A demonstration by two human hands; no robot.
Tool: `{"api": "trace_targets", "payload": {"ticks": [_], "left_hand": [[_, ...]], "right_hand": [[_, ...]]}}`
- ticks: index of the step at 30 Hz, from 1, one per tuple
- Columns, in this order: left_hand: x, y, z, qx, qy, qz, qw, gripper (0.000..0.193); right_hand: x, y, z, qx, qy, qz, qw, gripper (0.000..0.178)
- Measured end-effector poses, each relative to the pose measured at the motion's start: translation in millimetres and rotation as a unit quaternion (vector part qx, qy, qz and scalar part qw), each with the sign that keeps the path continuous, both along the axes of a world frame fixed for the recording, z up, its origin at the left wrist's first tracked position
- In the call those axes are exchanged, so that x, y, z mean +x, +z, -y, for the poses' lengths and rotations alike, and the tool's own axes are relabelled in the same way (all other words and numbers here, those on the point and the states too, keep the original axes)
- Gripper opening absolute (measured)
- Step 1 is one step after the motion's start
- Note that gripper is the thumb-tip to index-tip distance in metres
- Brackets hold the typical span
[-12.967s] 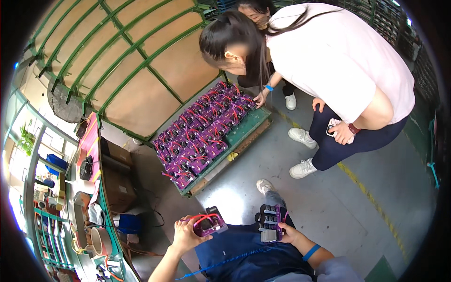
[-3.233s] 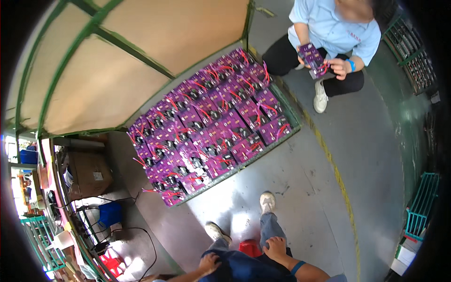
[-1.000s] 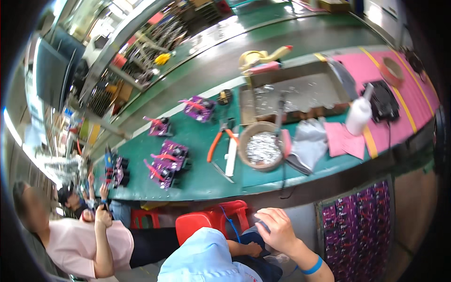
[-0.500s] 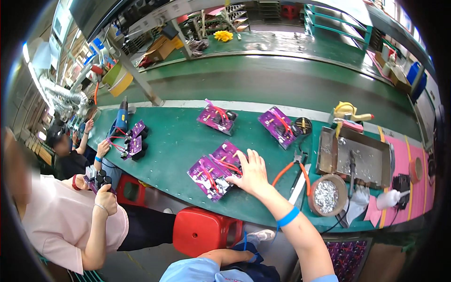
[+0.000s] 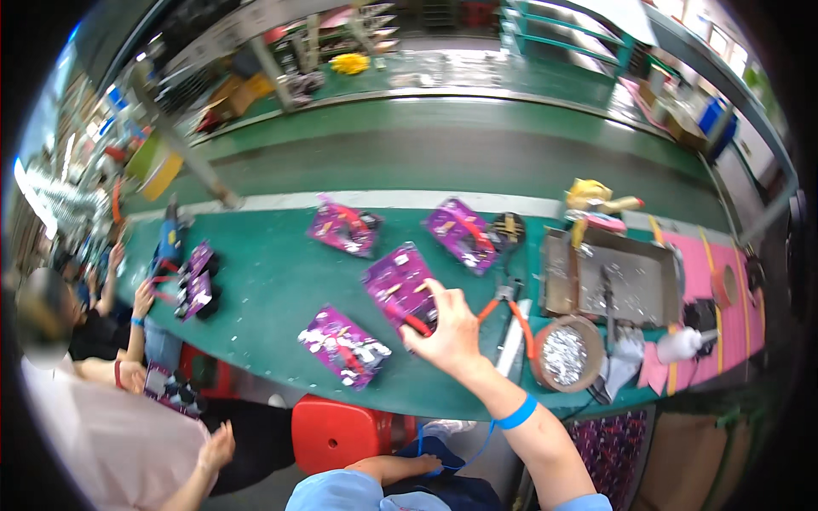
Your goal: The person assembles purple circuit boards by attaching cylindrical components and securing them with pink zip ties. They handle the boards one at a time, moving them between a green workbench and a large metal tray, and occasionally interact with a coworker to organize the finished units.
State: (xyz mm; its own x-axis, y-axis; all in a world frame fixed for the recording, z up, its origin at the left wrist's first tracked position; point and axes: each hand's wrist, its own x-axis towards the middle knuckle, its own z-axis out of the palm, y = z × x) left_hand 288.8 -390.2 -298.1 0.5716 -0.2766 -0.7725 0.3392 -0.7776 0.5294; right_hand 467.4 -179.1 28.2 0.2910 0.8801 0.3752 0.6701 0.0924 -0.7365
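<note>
My right hand [image 5: 450,336], with a blue wrist strap [image 5: 517,412], grips the right edge of a purple circuit board [image 5: 394,281] between thumb and fingers. That board has red wires and lies tilted on or just above the green bench [image 5: 264,281]; I cannot tell which. Below and left of it is another purple circuit board [image 5: 339,351] with white patches. My left hand [image 5: 426,464] rests low by my lap, its fingers too indistinct to read. Two more boards lie farther back, a left one [image 5: 345,226] and a right one [image 5: 460,232].
Orange-handled cutters [image 5: 517,311], a round bowl of metal bits [image 5: 564,356], a metal tray [image 5: 635,281] and a white bottle [image 5: 679,345] stand at right. At left are a wired board [image 5: 196,285] and a co-worker's hand [image 5: 220,444]. A red stool [image 5: 341,434] stands below the bench.
The view has swung right. My right hand has drawn its board away from the neighbouring one, leaving a gap. A co-worker's hand has come off the board they hold.
</note>
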Motion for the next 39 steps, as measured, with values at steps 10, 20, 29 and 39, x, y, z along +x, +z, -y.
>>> {"api": "trace_targets", "payload": {"ticks": [10, 20, 29, 39], "left_hand": [[5.8, -17.0, -13.4, 0.031, -0.149, -0.03, 0.988, 0.036], [73.3, -30.2, 111.4, 0.041, -0.402, -0.067, 0.912, 0.038], [104.1, -161.2, 177.4, 0.145, -0.511, -0.194, 0.825, 0.04], [70.5, -125.3, 244.7, 0.053, -0.64, 0.128, 0.756, 0.031]], "right_hand": [[54.2, -8.2, 280.6, 0.109, 0.149, -0.495, 0.849, 0.069], [-101.8, -175.0, 628.9, 0.171, -0.355, -0.586, 0.708, 0.059], [-246.6, -301.2, 756.4, 0.447, -0.534, -0.679, 0.234, 0.044], [-301.7, -376.1, 724.1, 0.495, -0.505, -0.701, 0.095, 0.038]]}}
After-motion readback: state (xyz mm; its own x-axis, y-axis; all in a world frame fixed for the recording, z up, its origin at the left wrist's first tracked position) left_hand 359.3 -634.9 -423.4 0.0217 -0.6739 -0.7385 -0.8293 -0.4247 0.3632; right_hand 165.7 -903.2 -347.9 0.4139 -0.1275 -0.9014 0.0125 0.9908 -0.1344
